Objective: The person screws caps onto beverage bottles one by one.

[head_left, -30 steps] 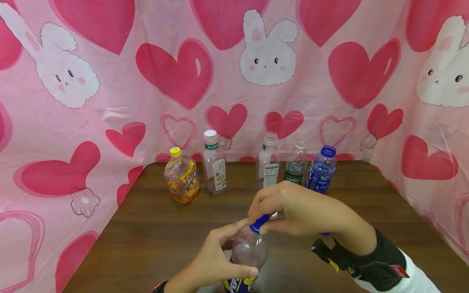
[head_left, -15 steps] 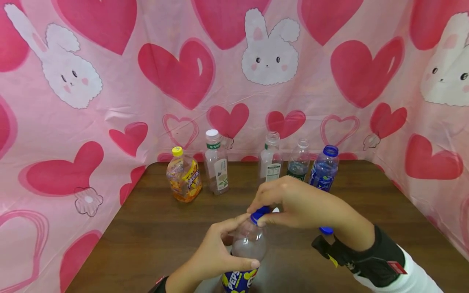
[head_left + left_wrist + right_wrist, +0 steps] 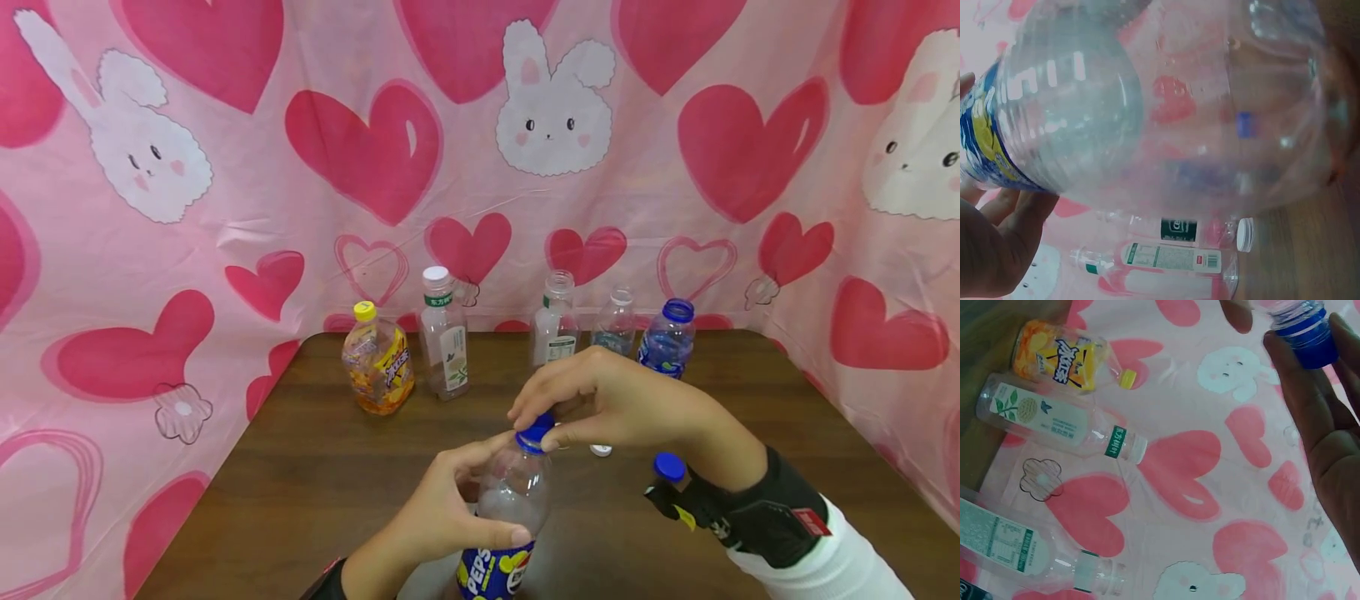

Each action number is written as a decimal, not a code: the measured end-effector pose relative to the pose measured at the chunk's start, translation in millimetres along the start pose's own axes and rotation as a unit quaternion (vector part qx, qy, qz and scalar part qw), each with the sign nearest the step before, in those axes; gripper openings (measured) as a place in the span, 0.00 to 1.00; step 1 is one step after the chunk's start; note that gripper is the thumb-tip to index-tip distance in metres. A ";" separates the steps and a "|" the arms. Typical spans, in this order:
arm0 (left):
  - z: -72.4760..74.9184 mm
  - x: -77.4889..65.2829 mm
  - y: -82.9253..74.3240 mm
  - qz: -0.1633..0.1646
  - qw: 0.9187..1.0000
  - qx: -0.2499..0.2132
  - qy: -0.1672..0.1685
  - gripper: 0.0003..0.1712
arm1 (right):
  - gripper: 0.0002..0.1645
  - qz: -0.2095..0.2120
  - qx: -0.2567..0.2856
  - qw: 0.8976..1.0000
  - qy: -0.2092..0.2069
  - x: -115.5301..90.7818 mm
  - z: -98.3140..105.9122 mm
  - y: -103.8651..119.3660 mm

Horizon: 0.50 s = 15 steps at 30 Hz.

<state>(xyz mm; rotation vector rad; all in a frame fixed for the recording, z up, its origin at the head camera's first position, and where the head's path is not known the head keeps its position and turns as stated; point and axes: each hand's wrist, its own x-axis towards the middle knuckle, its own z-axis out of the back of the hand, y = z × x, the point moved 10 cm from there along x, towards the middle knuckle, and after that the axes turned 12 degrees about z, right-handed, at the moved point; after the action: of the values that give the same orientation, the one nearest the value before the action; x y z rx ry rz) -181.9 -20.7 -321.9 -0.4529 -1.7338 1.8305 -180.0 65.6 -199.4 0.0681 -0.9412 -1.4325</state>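
Note:
Around the clear Pepsi bottle [image 3: 517, 487] with a blue-and-yellow label, my left hand [image 3: 446, 504] holds on at the shoulder, the thumb across the front. The bottle stands upright, near the front of the table. On its mouth sits a blue cap [image 3: 535, 433], pinched between thumb and fingers of my right hand [image 3: 626, 400]. The right wrist view shows this cap [image 3: 1311, 345] on the neck between the fingertips. In the left wrist view the clear bottle [image 3: 1104, 112] fills much of the picture; its base is hidden.
At the back stand a yellow-capped bottle [image 3: 378, 367], a white-capped bottle [image 3: 444, 342], an uncapped clear bottle [image 3: 553, 325], a green-labelled bottle [image 3: 615, 321] and a blue bottle [image 3: 667, 342]. A white cap [image 3: 601, 450] and a blue cap [image 3: 670, 467] lie on the table [image 3: 322, 500].
The right hand has shifted slightly up and right with its grip on the cap, and the bottle stands a little straighter. The loose white and blue caps show more fully.

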 end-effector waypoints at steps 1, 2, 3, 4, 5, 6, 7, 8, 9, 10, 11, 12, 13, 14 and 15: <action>-0.4 0.2 -0.1 0.001 1.000 -0.005 0.004 0.43 | 0.15 0.004 0.018 1.000 -0.003 -0.5 0.2 -0.3; -0.9 0.5 -0.3 0.000 1.000 -0.010 0.008 0.43 | 0.15 0.008 0.034 0.999 -0.005 -0.8 0.4 -0.4; -1.6 0.8 -1.3 -0.004 1.000 -0.013 0.013 0.43 | 0.16 0.013 0.047 0.999 -0.007 -1.2 0.6 -0.4; -2.2 1.1 -1.7 -0.004 1.000 -0.017 0.016 0.43 | 0.16 0.018 0.053 0.998 -0.006 -1.4 0.6 -0.2; -2.7 1.3 -2.4 -0.007 1.000 -0.020 0.019 0.43 | 0.16 0.024 0.057 0.998 -0.005 -1.5 0.5 0.2; -3.1 1.5 -3.2 -0.010 1.000 -0.019 0.020 0.43 | 0.17 0.029 0.055 0.998 -0.002 -1.4 0.3 0.8; -3.3 1.6 -4.0 -0.013 1.000 -0.017 0.020 0.43 | 0.17 0.031 0.047 0.998 -0.001 -1.1 0.5 0.8; -3.3 1.9 -4.4 -0.014 1.000 -0.015 0.018 0.43 | 0.16 0.031 0.035 0.999 -0.001 -0.7 0.8 0.5; -3.1 2.1 -4.5 -0.012 1.000 -0.012 0.015 0.43 | 0.16 0.027 0.018 0.999 -0.002 -0.5 1.3 -0.3; -2.7 2.2 -4.2 -0.008 1.000 -0.010 0.010 0.43 | 0.15 0.023 -0.003 1.000 -0.002 -0.1 1.6 -1.0; -2.3 2.4 -3.8 -0.005 1.000 -0.008 0.006 0.42 | 0.14 0.015 -0.027 1.000 -0.004 0.2 2.2 -2.1; -1.9 2.5 -3.7 -0.003 1.000 -0.004 0.001 0.42 | 0.13 0.006 -0.055 0.998 -0.006 0.7 2.8 -3.3; -1.5 2.6 -3.9 -0.003 1.000 0.000 -0.004 0.42 | 0.12 -0.002 -0.085 0.996 -0.007 1.1 3.3 -4.4; -1.1 2.7 -4.1 -0.004 1.000 0.005 -0.008 0.42 | 0.12 -0.014 -0.112 0.994 -0.010 1.2 3.8 -5.8; -0.8 2.7 -4.5 -0.007 1.000 0.008 -0.012 0.42 | 0.12 -0.024 -0.138 0.990 -0.011 1.2 4.2 -7.1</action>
<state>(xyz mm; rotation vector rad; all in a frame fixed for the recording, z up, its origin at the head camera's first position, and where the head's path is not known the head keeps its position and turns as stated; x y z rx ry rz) -182.7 -18.4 -317.2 -0.4130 -1.7322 1.8462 -188.2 65.2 -200.1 -0.1324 -0.7555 -1.5995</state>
